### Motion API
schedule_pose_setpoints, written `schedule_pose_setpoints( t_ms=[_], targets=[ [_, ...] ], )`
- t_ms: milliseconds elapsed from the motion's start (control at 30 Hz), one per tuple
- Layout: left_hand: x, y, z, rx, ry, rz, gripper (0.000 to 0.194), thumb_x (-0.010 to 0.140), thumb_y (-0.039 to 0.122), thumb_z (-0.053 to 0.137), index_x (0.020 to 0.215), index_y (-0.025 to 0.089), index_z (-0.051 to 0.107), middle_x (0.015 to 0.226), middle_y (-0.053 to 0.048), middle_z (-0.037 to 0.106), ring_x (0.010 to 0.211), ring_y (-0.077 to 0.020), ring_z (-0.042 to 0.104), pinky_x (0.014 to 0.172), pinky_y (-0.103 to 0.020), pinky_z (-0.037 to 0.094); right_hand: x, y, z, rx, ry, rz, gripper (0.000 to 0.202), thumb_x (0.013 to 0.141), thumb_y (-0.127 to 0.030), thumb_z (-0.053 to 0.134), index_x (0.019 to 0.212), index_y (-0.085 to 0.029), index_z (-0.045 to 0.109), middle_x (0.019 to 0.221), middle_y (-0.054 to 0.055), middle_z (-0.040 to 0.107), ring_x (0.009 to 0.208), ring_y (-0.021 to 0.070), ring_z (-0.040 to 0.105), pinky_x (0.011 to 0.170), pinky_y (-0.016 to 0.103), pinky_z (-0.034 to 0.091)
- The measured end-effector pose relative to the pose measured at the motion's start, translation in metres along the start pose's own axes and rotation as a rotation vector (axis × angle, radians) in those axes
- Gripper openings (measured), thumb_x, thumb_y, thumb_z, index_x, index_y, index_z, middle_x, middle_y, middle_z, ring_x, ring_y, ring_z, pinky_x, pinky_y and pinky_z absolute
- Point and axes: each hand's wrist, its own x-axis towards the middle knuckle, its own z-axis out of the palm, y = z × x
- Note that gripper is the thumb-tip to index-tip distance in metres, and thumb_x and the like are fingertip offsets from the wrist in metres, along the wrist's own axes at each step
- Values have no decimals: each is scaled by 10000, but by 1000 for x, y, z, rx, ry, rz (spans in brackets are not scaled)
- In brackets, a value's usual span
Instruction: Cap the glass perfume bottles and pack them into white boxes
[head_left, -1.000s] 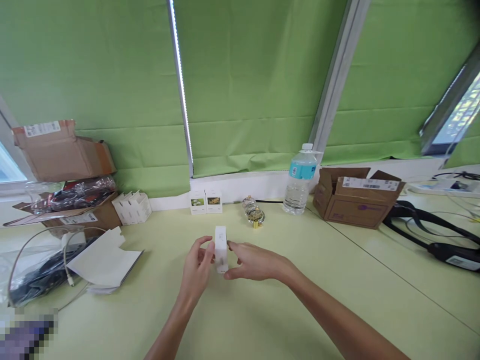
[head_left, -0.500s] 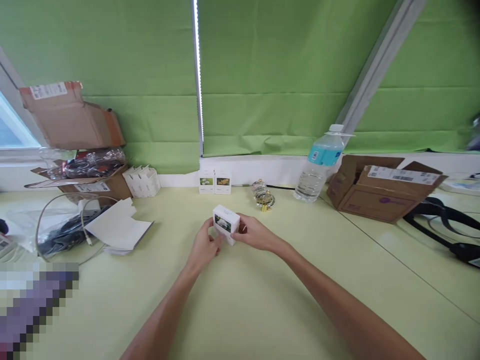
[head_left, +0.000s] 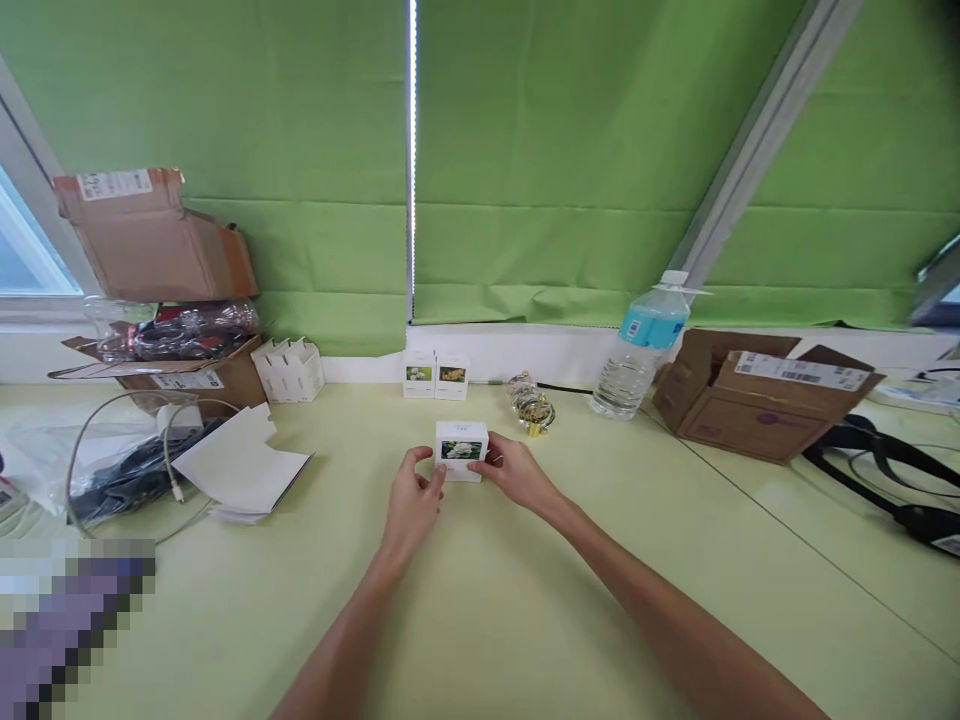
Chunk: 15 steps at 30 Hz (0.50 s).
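Note:
A small white box (head_left: 460, 450) with a picture of white flowers on its front stands upright between my two hands, low at or just over the pale yellow-green table. My left hand (head_left: 412, 500) is at the box's left side, its thumb against the lower left of the front. From the right, my right hand (head_left: 517, 472) grips the box's edge with thumb and fingers. Behind, two similar white boxes with flower pictures, one white-flowered (head_left: 418, 374) and one yellow-flowered (head_left: 452, 376), stand side by side against the wall.
Gold and clear bangle-like rings (head_left: 532, 405) lie right of the two boxes, near a water bottle (head_left: 637, 350). An open cardboard box (head_left: 757, 400) stands at the right. Stacked cartons (head_left: 157, 250), white open boxes (head_left: 289, 372), folded white sheets (head_left: 244, 462) and cables occupy the left.
The held box has gone from tilted to upright, its picture now facing me squarely. Both hands still hold it. The camera view has shifted slightly.

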Motion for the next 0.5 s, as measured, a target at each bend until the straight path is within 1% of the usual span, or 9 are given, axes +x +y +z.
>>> schedule_pose_setpoints(
  t_ms=[100, 167, 233, 367, 500],
  targets=[
    [0, 3, -1, -67, 129, -28, 449, 790, 474, 512, 1138, 191, 495, 671, -22, 560, 634, -163, 599, 523, -252, 489, 16, 1, 9, -78, 40, -8, 281, 777, -264, 590, 1044, -175, 574, 921, 56, 682, 713, 161, 614, 604, 245, 471],
    [2, 4, -2, -86, 180, -30, 415, 793, 461, 506, 1103, 185, 511, 671, -20, 552, 643, -164, 602, 531, -255, 496, 32, 1, 15, -126, 58, -1, 287, 781, -247, 590, 1058, -175, 564, 947, 60, 681, 721, 159, 617, 612, 239, 468],
    [3, 5, -2, -81, 194, -38, 380, 795, 444, 503, 1074, 186, 524, 653, -12, 540, 632, -164, 601, 519, -253, 491, 52, 0, 20, -153, 67, 7, 294, 779, -223, 593, 1067, -175, 557, 981, 63, 677, 733, 157, 621, 624, 232, 465],
    [8, 2, -2, -49, 176, -38, 324, 813, 417, 478, 1045, 198, 537, 635, -4, 537, 594, -155, 585, 490, -240, 460, 95, -1, 29, -194, 69, 31, 290, 771, -193, 606, 1057, -168, 562, 1001, 67, 674, 750, 152, 625, 645, 219, 456],
    [14, -4, -1, 38, 163, -24, 305, 828, 414, 456, 1027, 204, 553, 612, 2, 532, 555, -144, 556, 504, -245, 432, 135, -4, 36, -279, 92, 90, 284, 781, -223, 615, 1052, -148, 577, 979, 79, 675, 769, 155, 628, 667, 221, 444]
  ],
)
